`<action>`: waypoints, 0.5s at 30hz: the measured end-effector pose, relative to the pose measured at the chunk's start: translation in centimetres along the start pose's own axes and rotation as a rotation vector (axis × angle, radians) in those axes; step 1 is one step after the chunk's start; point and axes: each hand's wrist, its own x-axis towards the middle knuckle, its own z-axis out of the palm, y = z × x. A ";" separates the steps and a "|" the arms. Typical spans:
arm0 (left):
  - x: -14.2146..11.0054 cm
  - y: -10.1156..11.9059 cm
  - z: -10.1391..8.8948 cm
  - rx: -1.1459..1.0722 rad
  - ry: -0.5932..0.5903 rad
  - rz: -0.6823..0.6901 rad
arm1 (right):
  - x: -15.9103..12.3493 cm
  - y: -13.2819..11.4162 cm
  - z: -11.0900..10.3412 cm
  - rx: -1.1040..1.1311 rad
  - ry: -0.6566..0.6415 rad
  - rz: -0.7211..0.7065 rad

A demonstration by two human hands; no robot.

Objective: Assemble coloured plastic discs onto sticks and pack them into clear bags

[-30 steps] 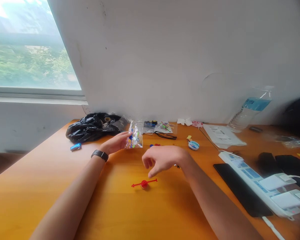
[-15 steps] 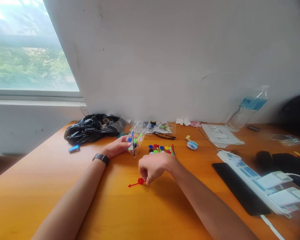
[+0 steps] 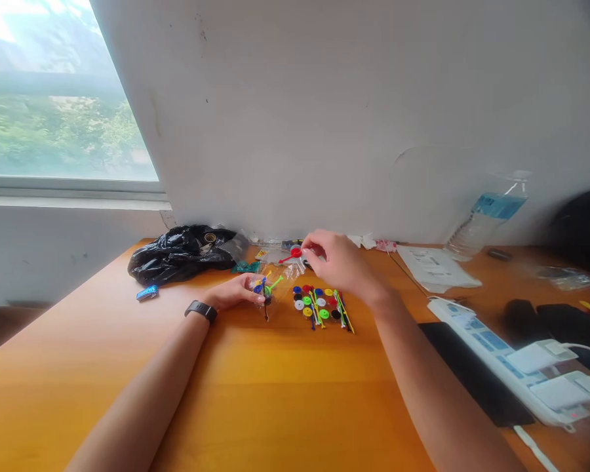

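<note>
On the bench (image 3: pixel 275 400), loose parts (image 3: pixel 307 313) are seen right of the left hand (image 3: pixel 236 292), by which the bag (image 3: pixel 287 274) is gripped. Beyond, the red arrow (image 3: pixel 295 252) is pinched at one end by the right hand (image 3: pixel 335 261); the bag is best kept steady.

Passage over near table (image 3: pixel 295 406) between forearms (image 3: pixel 150 380); discs (image 3: pixel 307 313) and sticks (image 3: pixel 347 314) beyond; black bag (image 3: pixel 177 262) left, power strip (image 3: pixel 491 351) right.
</note>
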 end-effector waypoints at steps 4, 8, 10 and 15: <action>0.0 0.3 0.1 0.024 -0.019 -0.012 | -0.1 -0.4 1.3 -0.129 -0.079 0.014; 0.1 0.5 0.2 0.045 -0.023 -0.015 | -0.3 -1.2 2.2 -0.156 -0.160 -0.057; 0.0 0.6 0.2 0.056 -0.021 -0.013 | -0.4 -1.5 2.4 -0.151 -0.192 -0.089; 0.0 0.5 0.0 0.076 -0.031 -0.015 | -0.3 -1.4 2.9 -0.104 -0.262 -0.143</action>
